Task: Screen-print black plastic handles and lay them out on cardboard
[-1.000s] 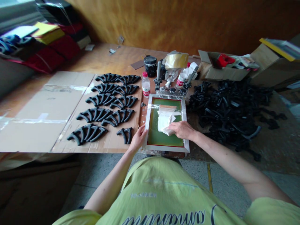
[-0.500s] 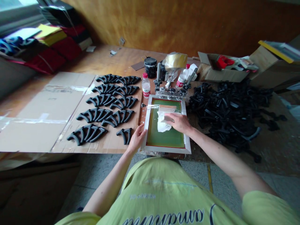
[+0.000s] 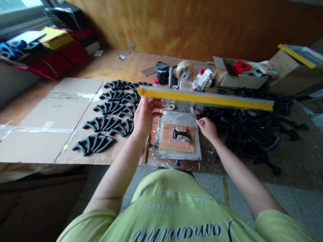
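Observation:
The screen frame (image 3: 207, 98) is tilted up and seen edge-on, as a long yellow and grey bar across the work spot. My left hand (image 3: 143, 117) grips it near its left end, some fingers reaching beneath it. Below lies a grey metal plate (image 3: 165, 117) with a brown board (image 3: 168, 143) on it. One curved black part (image 3: 185, 135) rests on the board's small raised blocks. Just right of the plate, my right hand (image 3: 208, 129) has its fingers curled and pressed together; what they hold, if anything, is too small to make out.
Rows of black curved parts (image 3: 94, 144) lie on cardboard (image 3: 47, 111) at the left. A big heap of black parts (image 3: 234, 131) covers the right side. Behind stand a black tub (image 3: 162, 72), a tape roll (image 3: 185, 70), bottles and an open carton (image 3: 242, 80).
The screen frame has swung up from lying flat, uncovering the plate and black part. My left hand rose with it. My right hand has left the squeegee and moved right. Two separate black parts left the cardboard's front.

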A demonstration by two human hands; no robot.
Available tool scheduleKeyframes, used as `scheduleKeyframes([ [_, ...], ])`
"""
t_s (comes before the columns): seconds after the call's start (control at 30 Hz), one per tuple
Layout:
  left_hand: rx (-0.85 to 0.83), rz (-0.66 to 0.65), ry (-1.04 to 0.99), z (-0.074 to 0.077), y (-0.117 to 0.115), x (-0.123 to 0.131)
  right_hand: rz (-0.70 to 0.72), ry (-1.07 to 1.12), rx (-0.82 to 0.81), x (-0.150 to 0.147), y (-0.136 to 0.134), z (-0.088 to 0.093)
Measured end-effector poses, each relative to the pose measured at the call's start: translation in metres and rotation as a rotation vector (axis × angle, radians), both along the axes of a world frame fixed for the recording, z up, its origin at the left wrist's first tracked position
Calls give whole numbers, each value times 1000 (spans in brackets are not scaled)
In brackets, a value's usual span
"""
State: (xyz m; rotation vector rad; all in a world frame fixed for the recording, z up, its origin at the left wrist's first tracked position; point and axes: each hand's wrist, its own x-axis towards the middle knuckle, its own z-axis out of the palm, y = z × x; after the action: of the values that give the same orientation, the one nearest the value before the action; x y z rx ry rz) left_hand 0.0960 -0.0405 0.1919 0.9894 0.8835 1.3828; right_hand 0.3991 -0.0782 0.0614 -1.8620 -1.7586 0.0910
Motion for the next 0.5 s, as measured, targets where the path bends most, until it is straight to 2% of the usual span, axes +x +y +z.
scheduleKeyframes([
  [0.1, -1, -21, -39, 18, 18, 8, 105, -155, -183, -46, -23, -28],
  [0.17, -17, 17, -62, 13, 12, 10, 131, -233, -300, -68, -28, -31],
  [0.2, -44, 31, -66, 4, 3, 12, 113, -240, -349, -76, -29, -29],
  [0.27, -180, -40, -35, -22, -27, 15, 34, -194, -409, -89, -32, -21],
  [0.3, -293, -144, 5, -38, -46, 18, -8, -156, -408, -97, -36, -16],
  [0.33, -450, -315, 66, -53, -66, 22, -33, -122, -382, -106, -41, -12],
  [0.37, -582, -428, 89, -68, -84, 25, -22, -99, -334, -117, -48, -9],
  [0.43, -690, -450, 29, -92, -112, 30, 149, -94, -206, -138, -62, -6],
  [0.5, -738, -345, -33, -109, -123, 25, 424, -113, -106, -144, -69, -7],
])
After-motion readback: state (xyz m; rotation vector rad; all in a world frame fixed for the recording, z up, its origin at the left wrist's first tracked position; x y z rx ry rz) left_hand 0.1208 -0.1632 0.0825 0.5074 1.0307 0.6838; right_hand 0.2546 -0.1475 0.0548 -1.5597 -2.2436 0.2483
